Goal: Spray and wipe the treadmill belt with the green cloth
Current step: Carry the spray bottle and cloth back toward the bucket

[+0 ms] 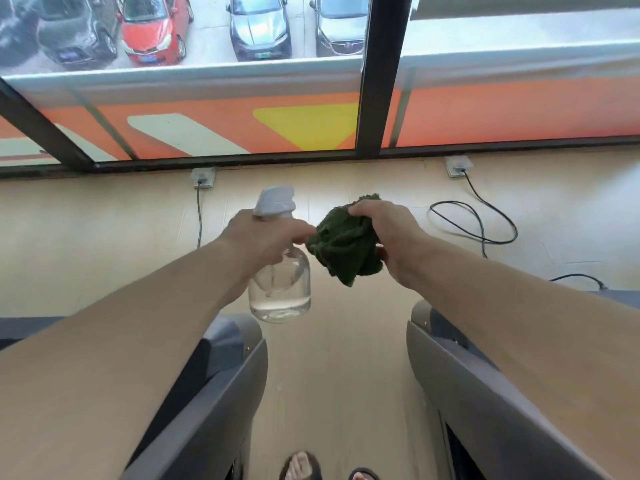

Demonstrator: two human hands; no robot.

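Observation:
My left hand (265, 237) grips the neck of a clear spray bottle (280, 285) with a white trigger head, held upright in front of me and partly filled with clear liquid. My right hand (388, 233) holds a bunched dark green cloth (343, 247) right beside the bottle, the cloth nearly touching my left fingers. Both are raised in mid-air above the pale floor. A grey treadmill (221, 386) stands at lower left and another treadmill (460, 368) at lower right; neither belt is plainly visible.
I stand in the pale floor aisle (339, 375) between the two machines, my sandalled feet (301, 465) at the bottom edge. Black power cords (478, 223) lie looped on the floor by wall sockets (204, 176). A large window (242, 81) ahead overlooks parked cars.

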